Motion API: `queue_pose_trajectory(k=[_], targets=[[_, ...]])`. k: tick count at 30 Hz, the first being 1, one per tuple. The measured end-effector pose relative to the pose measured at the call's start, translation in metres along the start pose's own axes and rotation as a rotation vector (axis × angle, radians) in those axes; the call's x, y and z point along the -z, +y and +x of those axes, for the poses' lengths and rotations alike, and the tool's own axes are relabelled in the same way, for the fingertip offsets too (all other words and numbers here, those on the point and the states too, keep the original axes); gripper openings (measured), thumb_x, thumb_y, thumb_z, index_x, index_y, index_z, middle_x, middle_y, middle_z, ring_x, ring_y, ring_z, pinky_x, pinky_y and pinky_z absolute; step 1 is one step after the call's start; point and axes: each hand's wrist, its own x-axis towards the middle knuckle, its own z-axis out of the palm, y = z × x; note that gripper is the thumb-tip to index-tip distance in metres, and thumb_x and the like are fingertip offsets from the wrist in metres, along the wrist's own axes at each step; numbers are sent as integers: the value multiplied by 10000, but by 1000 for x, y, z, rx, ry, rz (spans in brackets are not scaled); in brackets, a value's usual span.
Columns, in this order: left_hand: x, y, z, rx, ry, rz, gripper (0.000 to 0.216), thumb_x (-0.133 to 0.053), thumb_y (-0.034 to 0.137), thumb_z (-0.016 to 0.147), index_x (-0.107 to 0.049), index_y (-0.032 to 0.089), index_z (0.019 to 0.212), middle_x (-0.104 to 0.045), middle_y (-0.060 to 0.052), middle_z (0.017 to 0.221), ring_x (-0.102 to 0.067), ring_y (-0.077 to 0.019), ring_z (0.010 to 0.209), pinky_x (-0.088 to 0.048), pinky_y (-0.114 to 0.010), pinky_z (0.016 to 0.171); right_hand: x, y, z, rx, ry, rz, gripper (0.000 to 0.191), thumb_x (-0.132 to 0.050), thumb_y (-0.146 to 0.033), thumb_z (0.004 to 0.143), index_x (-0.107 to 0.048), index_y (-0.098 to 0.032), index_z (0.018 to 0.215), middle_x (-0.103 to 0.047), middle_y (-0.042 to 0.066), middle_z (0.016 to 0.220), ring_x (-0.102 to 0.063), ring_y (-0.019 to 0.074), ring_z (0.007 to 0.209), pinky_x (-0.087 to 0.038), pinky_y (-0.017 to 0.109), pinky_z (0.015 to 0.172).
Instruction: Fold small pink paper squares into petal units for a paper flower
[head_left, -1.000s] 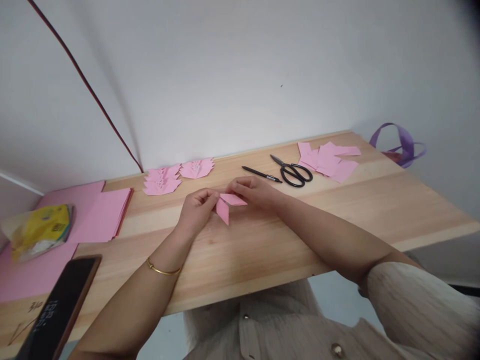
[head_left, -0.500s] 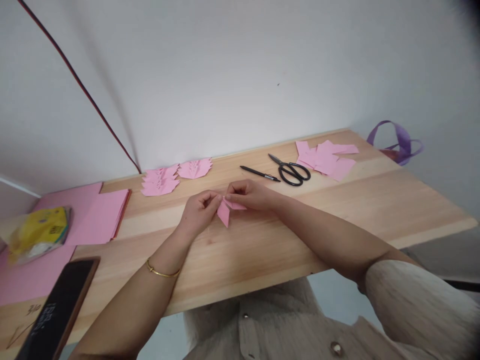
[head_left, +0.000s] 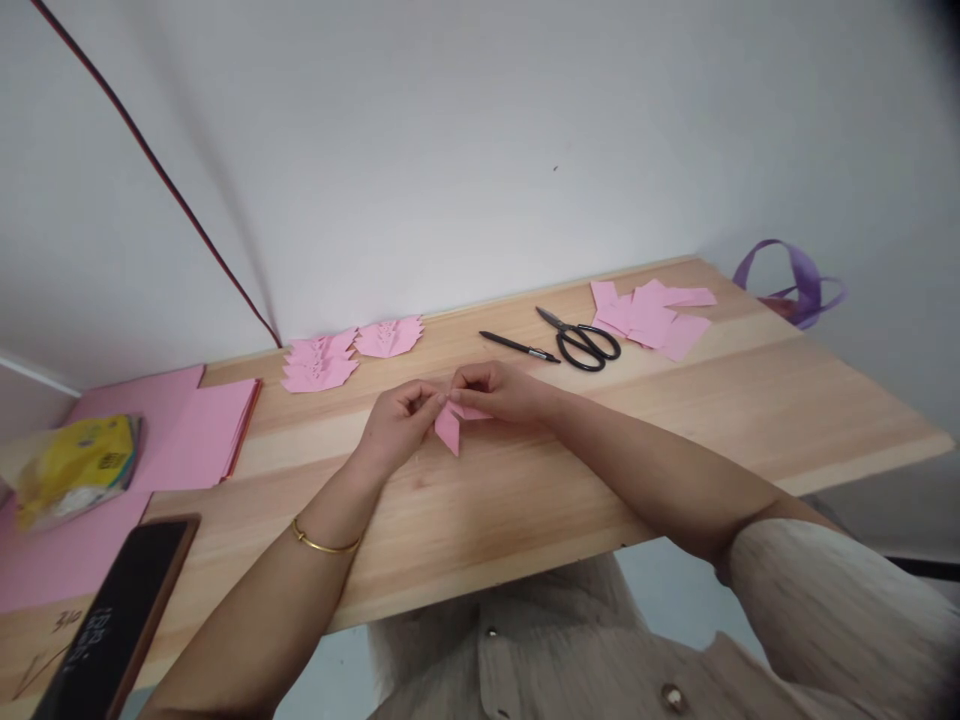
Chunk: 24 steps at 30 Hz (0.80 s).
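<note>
Pinching at the centre of the bench (head_left: 675, 420), both hands are closed on one small pink folded paper (head_left: 448, 432). The left hand (head_left: 396, 422) nips its near edge between thumb and forefinger. The right hand (head_left: 501, 390) curls over the far flap with its fingertips pressed down, and a pointed flap sticks out towards the camera between them.

This looks like a fold mid-crease. By my reading, the next move calls for lining up the edges and pressing firmly along the line while the left hand keeps the piece from sliding.

Similar folded pieces (head_left: 352, 352) lie by the wall, and cut squares (head_left: 652, 315) sit beside the scissors (head_left: 589, 342) and pen (head_left: 519, 347).

The crease itself is hidden under the fingers, so I can't tell how the layers sit. The phone (head_left: 120, 620) is cut off at the lower left, and the print on the yellow packet (head_left: 71, 465) is too blurred to read.
</note>
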Motion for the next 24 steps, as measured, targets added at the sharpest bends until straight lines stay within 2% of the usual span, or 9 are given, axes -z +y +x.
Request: queue_pose_trajectory(k=[4, 11, 16, 18, 20, 22, 24], targets=[[1, 1, -1, -14, 40, -6, 199, -632, 353, 740, -618, 166, 673, -508, 30, 524, -402, -78, 468, -282, -214, 469, 0, -2, -1, -26, 22, -48, 357, -439, -449, 875, -477, -161, 667, -377, -44, 617, -355, 81, 584, -272, 219, 539], [0, -3, -2, -33, 35, -16, 237, -620, 372, 756, -592, 156, 665, -465, 40, 493, -380, -69, 450, -266, -205, 452, -4, 2, 1, -30, 77, -100, 338, -499, -444, 836, -457, -165, 648, -402, -43, 604, -354, 78, 570, -260, 217, 522], [1, -11, 2, -14, 94, -64, 248, -643, 377, 743, -589, 146, 670, -479, 43, 505, -364, -55, 441, -252, -191, 439, -2, 0, 2, -93, 128, -57, 379, -498, -475, 829, -457, -161, 619, -400, -41, 591, -361, 78, 561, -260, 220, 518], [1, -14, 3, -14, 130, -105, 245, -646, 370, 743, -587, 144, 671, -479, 46, 490, -371, -53, 435, -260, -188, 439, -2, 0, 2, -112, 123, 5, 364, -490, -490, 832, -525, -156, 692, -462, -29, 633, -416, 89, 594, -299, 220, 541], [1, -14, 4, -13, 157, -149, 238, -645, 364, 747, -585, 144, 680, -483, 48, 472, -391, -55, 431, -278, -187, 446, -2, 0, 1, -102, 121, 41, 322, -549, -480, 798, -587, -166, 858, -558, -5, 762, -499, 114, 700, -362, 224, 607], [0, -12, 5, -1, 160, -177, 234, -642, 360, 749, -588, 141, 689, -511, 39, 474, -424, -60, 436, -304, -186, 458, -3, 1, 1, -83, 141, 23, 366, -636, -435, 739, -589, -192, 1008, -601, 14, 917, -541, 143, 829, -405, 242, 688], [-2, -9, 4, 23, 142, -197, 229, -646, 354, 744, -595, 136, 698, -545, 26, 495, -464, -66, 452, -339, -188, 477, -4, 2, 0, -73, 178, -24, 391, -668, -385, 711, -588, -206, 1049, -607, 19, 975, -550, 152, 873, -421, 256, 725]])
